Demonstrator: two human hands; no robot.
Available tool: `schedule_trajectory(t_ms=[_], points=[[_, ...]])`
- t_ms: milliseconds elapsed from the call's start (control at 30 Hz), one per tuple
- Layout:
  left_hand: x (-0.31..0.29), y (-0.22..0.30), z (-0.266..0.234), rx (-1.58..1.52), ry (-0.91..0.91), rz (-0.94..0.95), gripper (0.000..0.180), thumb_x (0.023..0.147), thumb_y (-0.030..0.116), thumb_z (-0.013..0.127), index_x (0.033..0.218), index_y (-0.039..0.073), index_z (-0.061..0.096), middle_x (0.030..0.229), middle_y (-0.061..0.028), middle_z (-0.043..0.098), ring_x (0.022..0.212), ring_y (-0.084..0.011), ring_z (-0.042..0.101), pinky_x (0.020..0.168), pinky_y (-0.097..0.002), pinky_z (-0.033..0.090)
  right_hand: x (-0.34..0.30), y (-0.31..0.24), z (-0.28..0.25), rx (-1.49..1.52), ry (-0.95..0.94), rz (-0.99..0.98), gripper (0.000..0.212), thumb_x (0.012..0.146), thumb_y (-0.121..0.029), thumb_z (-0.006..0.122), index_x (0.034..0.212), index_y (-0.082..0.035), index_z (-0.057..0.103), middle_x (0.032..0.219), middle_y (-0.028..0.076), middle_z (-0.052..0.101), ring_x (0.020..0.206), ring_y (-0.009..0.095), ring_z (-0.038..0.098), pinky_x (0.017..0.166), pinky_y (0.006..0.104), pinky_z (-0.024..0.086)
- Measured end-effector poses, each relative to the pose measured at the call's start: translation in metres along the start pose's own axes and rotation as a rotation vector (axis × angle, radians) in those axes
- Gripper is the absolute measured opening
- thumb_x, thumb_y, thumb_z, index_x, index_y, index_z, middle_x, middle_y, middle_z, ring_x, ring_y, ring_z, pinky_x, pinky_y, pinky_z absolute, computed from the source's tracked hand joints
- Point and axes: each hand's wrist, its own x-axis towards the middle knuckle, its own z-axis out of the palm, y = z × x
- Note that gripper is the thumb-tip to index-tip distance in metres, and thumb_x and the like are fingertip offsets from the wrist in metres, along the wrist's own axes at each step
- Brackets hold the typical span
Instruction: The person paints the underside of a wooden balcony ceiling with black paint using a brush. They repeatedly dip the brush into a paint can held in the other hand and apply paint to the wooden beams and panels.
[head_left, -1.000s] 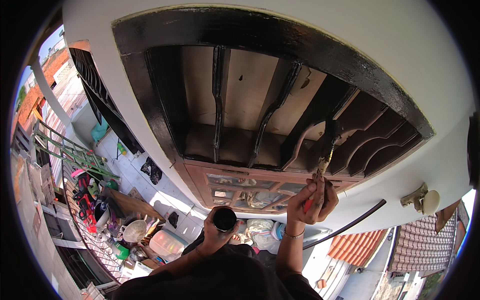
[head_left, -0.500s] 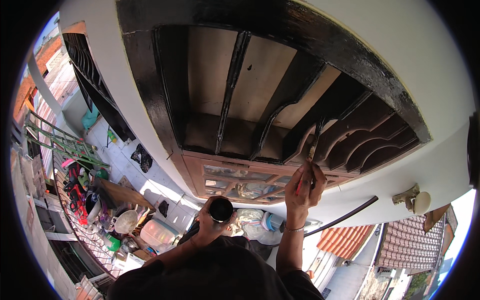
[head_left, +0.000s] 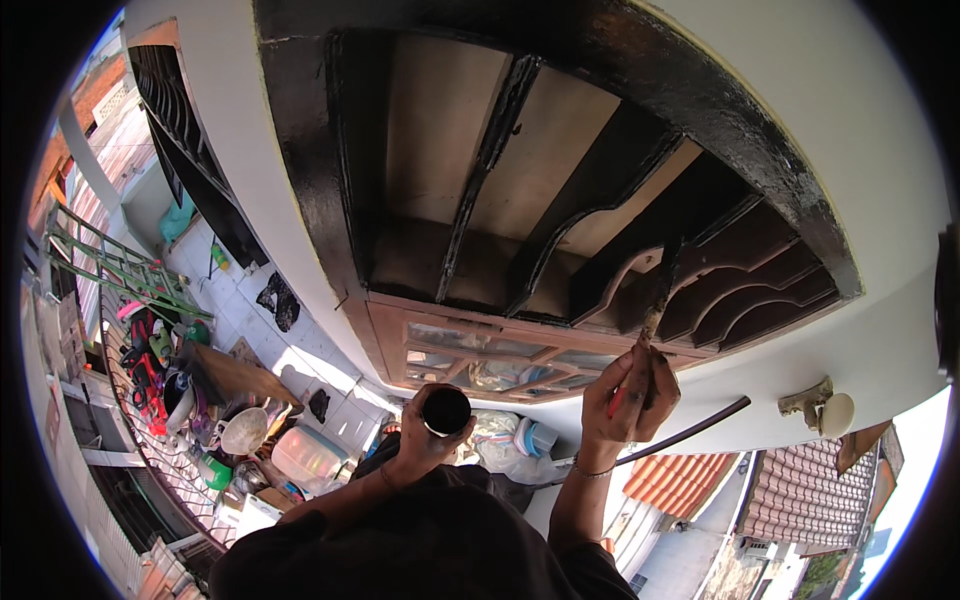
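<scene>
My left hand [head_left: 418,452] is wrapped round a small cup [head_left: 446,411] with a black inside, held upright in front of my body. In my right hand [head_left: 628,402] is a paintbrush [head_left: 653,318], its red handle partly hidden by my fingers. The dark bristles reach up among the curved slats [head_left: 612,290] of a wooden vent frame [head_left: 305,150]. Whether the bristles touch a slat I cannot tell. Slats on the left look glossy black, while several at the right are brown. Dark smears mark the fingers of my right hand.
Below the vent runs a brown window with glass panes [head_left: 470,350]. A green ladder [head_left: 115,262] stands on the left, near a clear plastic box [head_left: 303,452] and piled household goods. A dark hose or rod [head_left: 690,428] and a wall lamp [head_left: 830,412] are at right.
My right hand and the brush have moved a little to the right and down along the slats. My left hand still holds the cup. The whole view has shifted slightly.
</scene>
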Motion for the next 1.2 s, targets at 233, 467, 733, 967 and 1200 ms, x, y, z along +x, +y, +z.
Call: schedule_trajectory(t_ms=[233,467,733,967,1200], points=[[0.000,-0.005,-0.001,0.008,0.009,-0.003,0.047,0.073,0.015,0.090,0.109,0.003,0.062,0.097,-0.0093,0.069,0.086,-0.0192,0.070,0.080,-0.0316,0.057,0.004,0.003,0.001,0.076,-0.107,0.021,0.019,0.090,0.005,0.070,0.109,0.003,0.074,0.107,0.013,0.065,0.089,0.023,0.068,0.069,0.0305,0.058],[-0.001,0.000,0.001,0.020,0.004,-0.021,0.048,0.073,0.015,0.091,0.109,0.003,0.062,0.098,-0.0091,0.069,0.087,-0.0188,0.070,0.080,-0.0313,0.057,0.008,0.009,0.001,0.080,-0.160,0.013,0.019,0.089,0.005,0.071,0.107,0.002,0.075,0.106,0.013,0.066,0.085,0.023,0.069,0.067,0.0310,0.059],[0.001,0.005,0.008,0.016,-0.031,-0.007,0.047,0.073,0.013,0.090,0.111,0.004,0.063,0.098,-0.0079,0.069,0.086,-0.0164,0.069,0.081,-0.0299,0.056,0.005,0.023,0.009,0.170,-0.186,-0.003,0.020,0.088,0.005,0.073,0.108,0.004,0.074,0.105,0.013,0.066,0.088,0.023,0.070,0.068,0.0326,0.060],[0.001,-0.003,0.007,-0.001,-0.007,-0.033,0.047,0.074,0.012,0.089,0.111,0.003,0.062,0.099,-0.0074,0.069,0.088,-0.0160,0.068,0.082,-0.0294,0.056,0.006,0.038,0.002,0.442,-0.211,0.210,0.022,0.084,0.007,0.073,0.104,-0.001,0.076,0.099,0.011,0.068,0.087,0.024,0.070,0.073,0.0331,0.056],[0.002,0.001,0.006,0.036,0.028,0.014,0.046,0.075,0.013,0.089,0.110,0.002,0.062,0.098,-0.0084,0.069,0.088,-0.0155,0.068,0.082,-0.0301,0.056,-0.006,0.076,0.004,0.486,-0.166,0.372,0.019,0.088,0.004,0.070,0.105,-0.001,0.076,0.094,0.011,0.067,0.083,0.023,0.067,0.071,0.0315,0.053]])
